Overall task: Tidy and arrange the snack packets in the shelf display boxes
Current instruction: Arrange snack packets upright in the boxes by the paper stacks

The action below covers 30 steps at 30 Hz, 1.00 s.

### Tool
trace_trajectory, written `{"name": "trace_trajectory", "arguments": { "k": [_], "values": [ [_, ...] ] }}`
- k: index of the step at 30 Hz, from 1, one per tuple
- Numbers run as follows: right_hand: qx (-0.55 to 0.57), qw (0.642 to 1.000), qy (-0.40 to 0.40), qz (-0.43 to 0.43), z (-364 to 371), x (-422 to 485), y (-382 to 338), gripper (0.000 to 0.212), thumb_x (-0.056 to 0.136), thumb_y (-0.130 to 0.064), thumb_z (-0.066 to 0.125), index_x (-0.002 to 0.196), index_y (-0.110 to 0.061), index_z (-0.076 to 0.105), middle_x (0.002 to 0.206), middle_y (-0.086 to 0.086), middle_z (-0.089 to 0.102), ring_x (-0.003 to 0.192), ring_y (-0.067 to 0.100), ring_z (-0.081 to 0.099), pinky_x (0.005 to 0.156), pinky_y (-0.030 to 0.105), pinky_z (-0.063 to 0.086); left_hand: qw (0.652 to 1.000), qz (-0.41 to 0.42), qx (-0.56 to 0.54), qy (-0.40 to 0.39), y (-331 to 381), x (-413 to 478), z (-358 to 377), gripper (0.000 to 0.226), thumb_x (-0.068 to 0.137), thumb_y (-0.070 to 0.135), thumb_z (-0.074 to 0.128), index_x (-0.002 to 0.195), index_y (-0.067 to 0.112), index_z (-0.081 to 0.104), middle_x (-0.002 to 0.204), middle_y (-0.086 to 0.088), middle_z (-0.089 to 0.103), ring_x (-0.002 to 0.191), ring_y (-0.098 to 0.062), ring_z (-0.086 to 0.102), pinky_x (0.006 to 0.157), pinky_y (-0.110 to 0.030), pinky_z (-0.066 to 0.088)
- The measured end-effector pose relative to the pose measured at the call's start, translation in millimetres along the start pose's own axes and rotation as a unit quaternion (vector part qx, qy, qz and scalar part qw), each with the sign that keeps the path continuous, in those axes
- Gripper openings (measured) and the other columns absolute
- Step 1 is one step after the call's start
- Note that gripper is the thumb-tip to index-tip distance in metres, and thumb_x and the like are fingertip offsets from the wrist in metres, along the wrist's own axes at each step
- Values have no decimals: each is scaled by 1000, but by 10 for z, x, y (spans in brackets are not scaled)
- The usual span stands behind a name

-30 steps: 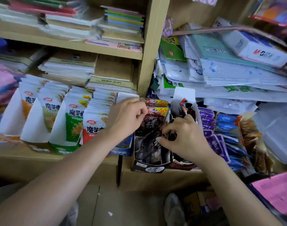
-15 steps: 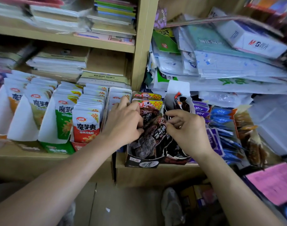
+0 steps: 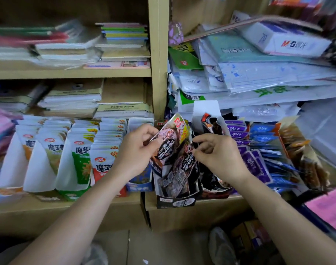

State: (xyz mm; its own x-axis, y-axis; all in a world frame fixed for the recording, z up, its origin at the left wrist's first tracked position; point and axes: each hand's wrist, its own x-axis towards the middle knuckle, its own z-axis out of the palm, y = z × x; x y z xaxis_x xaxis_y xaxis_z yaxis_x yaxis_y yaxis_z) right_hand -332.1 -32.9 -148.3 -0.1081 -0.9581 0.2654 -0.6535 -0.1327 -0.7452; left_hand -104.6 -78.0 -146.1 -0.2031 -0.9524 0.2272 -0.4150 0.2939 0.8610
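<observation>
A glossy black snack packet (image 3: 168,145) with white characters and a yellow corner tilts above the black display box (image 3: 174,202) on the shelf (image 3: 211,213), pinched by the left hand (image 3: 136,150) fingers; the right hand (image 3: 218,155) fingers pinch a second packet (image 3: 189,165) in that box

Pale wooden shelving (image 3: 159,54) with stacked notebooks (image 3: 71,96) and paper packs (image 3: 278,73), grey floor (image 3: 163,249) below

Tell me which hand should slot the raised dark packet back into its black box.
Left. The left hand pinches the raised dark foil snack packet above the black cardboard display box; the right hand seems busy pinching a lower dark packet.
</observation>
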Motion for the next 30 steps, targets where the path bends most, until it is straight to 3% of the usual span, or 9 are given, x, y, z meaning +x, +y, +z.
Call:
{"name": "trace_trajectory", "arguments": {
  "k": [4, 8, 12, 14, 17, 20, 22, 25, 30],
  "values": [
    [-10, 1000, 8, -6, 9, -21, 4, 23, 83, -20, 81, 106, -20, 77, 78, -14, 72, 72, -2, 67, 75, 17, 57, 995, 11, -88, 38, 12, -32, -60, 6, 98, 18, 65, 99, 17, 60, 95, -1, 75, 88, -12, 72, 81, -34, 56],
    [4, 1000, 11, -7, -1, -41, -7, 21, 83, -19, 81, 103, -16, 78, 78, -15, 70, 76, -6, 67, 71, 6, 51, 998, 23, -38, 35, -50, -22, 28, 16, 93, 19, 71, 94, 20, 55, 92, -4, 71, 88, -21, 69, 81, -47, 56],
    [22, 1000, 11, -2, -29, -71, -43, 17, 84, -16, 80, 101, -18, 78, 80, -18, 71, 77, -6, 67, 72, 9, 53, 984, 89, 119, 99, -88, -44, 188, 22, 83, 30, 82, 78, 31, 60, 79, 13, 68, 80, -5, 66, 70, -36, 55],
    [26, 1000, 17, -2, -37, -79, -56, 15, 85, -13, 79, 98, -18, 78, 79, -15, 72, 75, -4, 67, 72, 10, 54, 972, 96, 169, 131, -121, -16, 206, 25, 80, 33, 84, 77, 31, 59, 76, 13, 67, 75, -9, 65, 64, -35, 54],
    [36, 999, 19, 3, -28, -84, -63, 13, 85, -11, 78, 97, -17, 79, 78, -14, 72, 72, -2, 67, 69, 12, 55, 969, 78, 217, 93, -145, 9, 207, 26, 81, 39, 81, 94, 31, 59, 83, 14, 70, 73, -13, 66, 59, -31, 53],
    [39, 999, 17, 4, -24, -79, -56, 13, 85, -12, 78, 97, -17, 79, 77, -12, 73, 71, 2, 68, 69, 20, 58, 958, 113, 244, 98, -64, 0, 199, 42, 80, 48, 79, 116, 37, 61, 86, 23, 67, 67, -4, 62, 55, -19, 45],
    [43, 999, 15, 4, -33, -79, -49, 14, 85, -13, 78, 99, -17, 79, 79, -11, 74, 72, 4, 69, 69, 23, 60, 960, 146, 217, 104, 8, 0, 192, 42, 82, 46, 79, 120, 35, 64, 76, 28, 60, 62, 4, 53, 54, -16, 41],
    [43, 999, 27, -10, -39, -86, -63, 16, 85, -11, 78, 99, -18, 79, 82, -15, 73, 74, 1, 69, 71, 17, 58, 963, 184, 169, 102, 6, 36, 165, 24, 83, 25, 82, 104, 26, 73, 63, 32, 45, 58, 13, 48, 56, -23, 49],
    [12, 992, 89, -84, -43, -136, -174, 17, 86, -9, 77, 95, -23, 79, 80, -24, 71, 76, -2, 70, 72, 17, 58, 964, 159, 180, 116, -61, 134, 149, 14, 81, 22, 83, 87, 24, 71, 62, 27, 47, 62, -6, 54, 58, -35, 54]
  ]
}}
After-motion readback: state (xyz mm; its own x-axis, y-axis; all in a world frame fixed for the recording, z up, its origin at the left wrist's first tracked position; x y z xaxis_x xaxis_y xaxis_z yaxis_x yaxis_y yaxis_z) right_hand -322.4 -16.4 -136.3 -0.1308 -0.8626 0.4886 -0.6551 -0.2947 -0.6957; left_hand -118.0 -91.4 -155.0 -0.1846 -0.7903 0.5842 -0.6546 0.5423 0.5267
